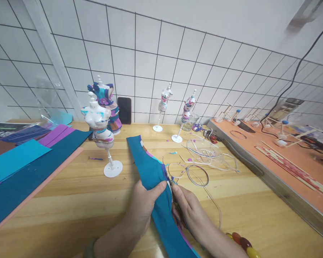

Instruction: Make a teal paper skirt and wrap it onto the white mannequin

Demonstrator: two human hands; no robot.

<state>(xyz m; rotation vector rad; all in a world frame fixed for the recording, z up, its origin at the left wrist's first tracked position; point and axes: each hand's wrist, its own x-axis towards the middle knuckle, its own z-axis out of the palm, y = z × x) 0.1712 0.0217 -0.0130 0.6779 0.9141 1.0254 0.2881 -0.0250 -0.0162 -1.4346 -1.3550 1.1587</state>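
A long teal strip of crepe paper [148, 168] runs slantwise across the middle, with purple, brown and light blue layers showing along its right edge. My left hand [145, 200] is closed on it, the thumb pressing on top near the right edge. At that same edge my right hand [190, 204] is closed around dark scissors [177, 211], mostly hidden by the fingers and the paper. Left of the strip stands a white mini dress form [97, 122] with coloured smears. Behind it is another dress form [114, 114] dressed in ruffled coloured paper.
Two smaller dress forms [165, 98] [188, 105] stand at the back, and a phone [124, 110] leans on the tiled wall. Coloured paper sheets [40, 166] lie left. Wire rings [198, 175], cord and scraps lie right, beside an orange-topped raised board [271, 161] bearing sticks and small wooden models.
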